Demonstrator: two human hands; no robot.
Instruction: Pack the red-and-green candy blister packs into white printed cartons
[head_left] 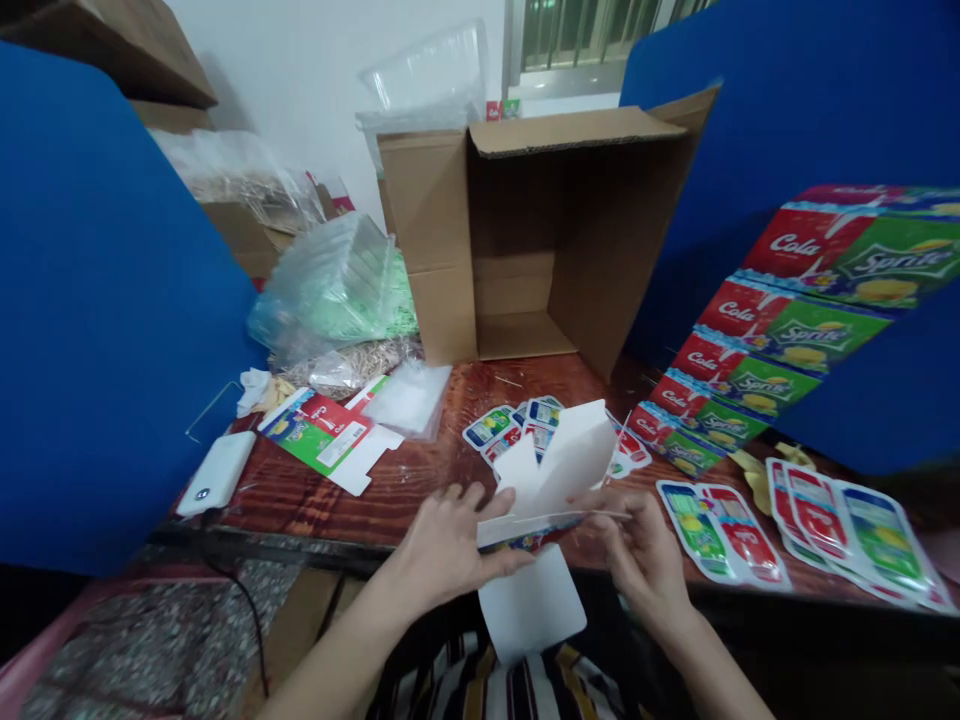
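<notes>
Between my two hands, above the table's front edge, is a partly folded carton point(581, 455) with its white inside toward me and its flaps sticking out. My left hand point(457, 545) grips its left side, thumb underneath and fingers on top. At the right side, my right hand point(637, 550) pinches the carton's edge. One white flap point(532, 605) hangs down toward my lap. Behind the carton, several blister packs point(491, 430) with red and green cards lie in a loose pile, partly hidden. A flat printed carton point(326, 435) lies on the table to the left.
An open cardboard box point(517, 335) stands at the back. Folded Cola and Sprite cartons point(750, 340) are stacked at right, with blister packs point(724, 535) before them. At left are a white power bank point(217, 475), clear plastic trays point(330, 280) and a plastic bag stack point(412, 395). Blue partitions point(97, 300) flank the table.
</notes>
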